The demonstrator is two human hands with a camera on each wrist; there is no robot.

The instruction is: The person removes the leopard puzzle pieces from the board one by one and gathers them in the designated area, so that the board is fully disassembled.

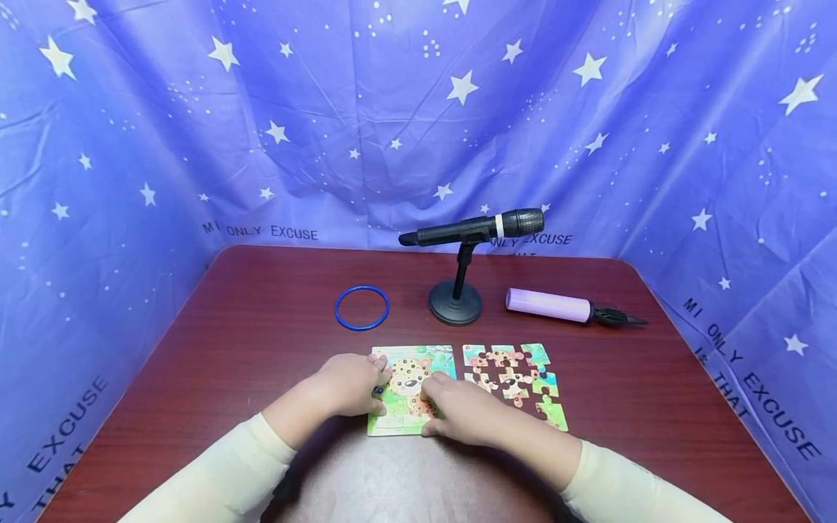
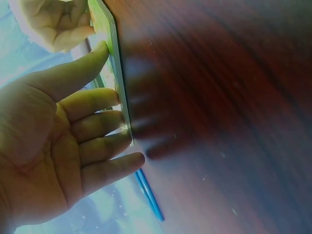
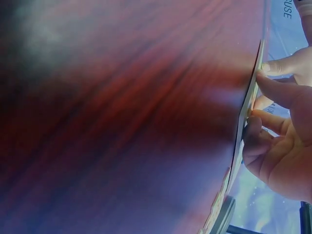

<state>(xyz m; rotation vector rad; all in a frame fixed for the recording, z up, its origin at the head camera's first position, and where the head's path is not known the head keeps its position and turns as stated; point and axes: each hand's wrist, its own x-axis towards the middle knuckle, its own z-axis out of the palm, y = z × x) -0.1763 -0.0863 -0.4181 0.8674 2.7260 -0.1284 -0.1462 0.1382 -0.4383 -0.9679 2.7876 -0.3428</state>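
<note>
A jigsaw puzzle board [image 1: 408,372] with a cartoon leopard on green and blue lies flat near the front of the table. My left hand [image 1: 349,385] rests at its left edge; in the left wrist view the fingers reach out fairly straight, their tips against the board [image 2: 119,73]. My right hand [image 1: 466,410] touches the board's lower right part, thumb near the front edge and fingertips on the picture. The right wrist view shows some of its fingers bent, with no piece visible between them. Right of the board lie several puzzle pieces [image 1: 516,379], partly joined, with gaps between.
Behind the puzzle stand a blue ring [image 1: 337,317] lying flat, a black microphone [image 1: 445,232] on a round-based stand [image 1: 455,303], and a purple hand pump [image 1: 549,305] with a black nozzle. A starry purple curtain [image 1: 366,116] surrounds the reddish-brown table [image 1: 261,305].
</note>
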